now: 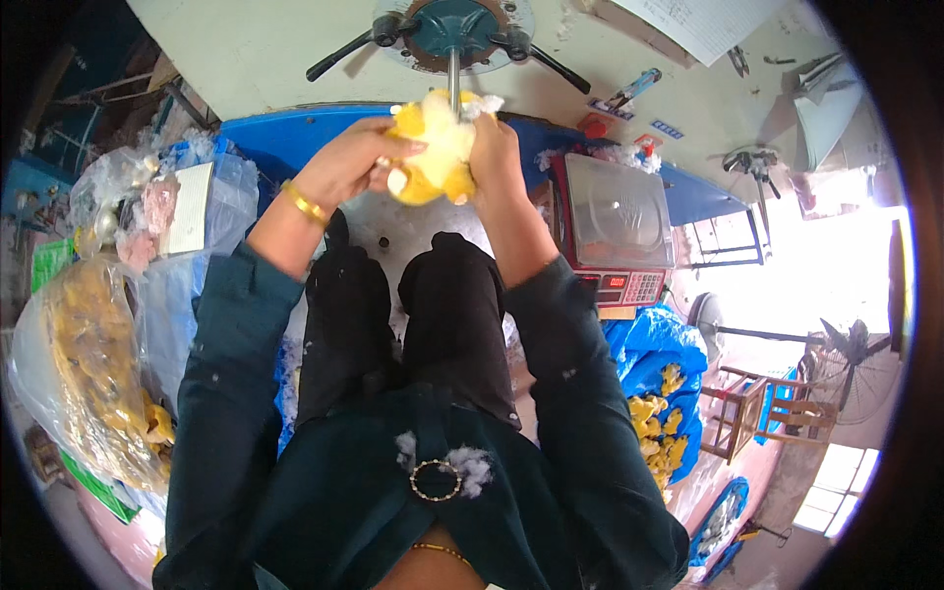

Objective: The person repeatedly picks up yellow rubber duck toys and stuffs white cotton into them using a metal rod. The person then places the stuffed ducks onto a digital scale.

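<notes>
A yellow plush toy (442,147) with a pale cream middle is held between my two hands, pushed up against a thin metal tube (454,84). The tube sticks out of a round dark-green machine fitting (454,29) with black handles on either side. My left hand (359,162) grips the toy's left side, fingers wrapped round it. My right hand (495,155) closes on its right side near the tube, where a tuft of white stuffing (484,105) shows. Whether the tube's tip is inside the toy is hidden.
To the right, a red weighing scale (619,221) sits near a blue bag (644,344) with yellow plush pieces (657,433). At left lies a clear plastic bag (88,354) full of yellow pieces, below a notepad (187,208). A standing fan (851,344) is at far right.
</notes>
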{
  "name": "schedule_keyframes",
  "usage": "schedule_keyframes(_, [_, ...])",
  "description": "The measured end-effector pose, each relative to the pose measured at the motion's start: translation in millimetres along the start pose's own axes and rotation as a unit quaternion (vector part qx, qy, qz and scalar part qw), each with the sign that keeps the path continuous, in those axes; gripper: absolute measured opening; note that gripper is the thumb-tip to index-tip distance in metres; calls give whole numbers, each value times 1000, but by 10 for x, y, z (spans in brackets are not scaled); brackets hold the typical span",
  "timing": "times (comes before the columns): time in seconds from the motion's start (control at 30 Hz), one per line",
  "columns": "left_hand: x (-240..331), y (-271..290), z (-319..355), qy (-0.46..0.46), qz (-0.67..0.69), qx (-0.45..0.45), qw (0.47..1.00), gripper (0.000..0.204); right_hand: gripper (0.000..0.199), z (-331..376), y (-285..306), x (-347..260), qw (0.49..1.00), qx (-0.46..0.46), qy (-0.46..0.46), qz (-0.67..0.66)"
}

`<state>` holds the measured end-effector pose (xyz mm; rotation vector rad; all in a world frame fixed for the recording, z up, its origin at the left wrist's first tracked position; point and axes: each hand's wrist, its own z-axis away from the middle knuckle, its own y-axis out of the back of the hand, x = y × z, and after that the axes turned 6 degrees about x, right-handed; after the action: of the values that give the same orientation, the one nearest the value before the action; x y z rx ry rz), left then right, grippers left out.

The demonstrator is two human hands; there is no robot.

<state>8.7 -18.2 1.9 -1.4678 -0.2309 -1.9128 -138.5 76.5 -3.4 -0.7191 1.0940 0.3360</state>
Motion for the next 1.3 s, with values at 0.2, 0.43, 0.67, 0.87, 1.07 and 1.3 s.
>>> schedule_keyframes(0.2, [-256, 113, -174, -53, 1, -6, 999, 35, 29, -28, -19, 183, 995, 25, 49, -84])
schedule_keyframes(0.43, [-171, -11, -266, -82, 56, -14, 995, 31, 32, -209, -73, 69, 998, 49, 45, 18])
schedule_keyframes(0.67, [-306, -281, 414, -22, 65, -13, 998, 41, 28, 57, 184, 177, 1000, -21, 6, 5])
schedule_keyframes(0.87, [-82, -599, 373, 70, 227, -45, 970, 44, 26, -127, 182, -96, 969, -207, -76, 113])
schedule_keyframes(1.07, [-144, -512, -290, 50, 366, -158, 916, 33, 39, -582, 320, 26, 961, -225, -125, -98])
schedule_keyframes(1.3, [-122, -482, 13, 60, 410, -141, 899, 33, 27, -188, 28, -57, 984, -150, -76, -51])
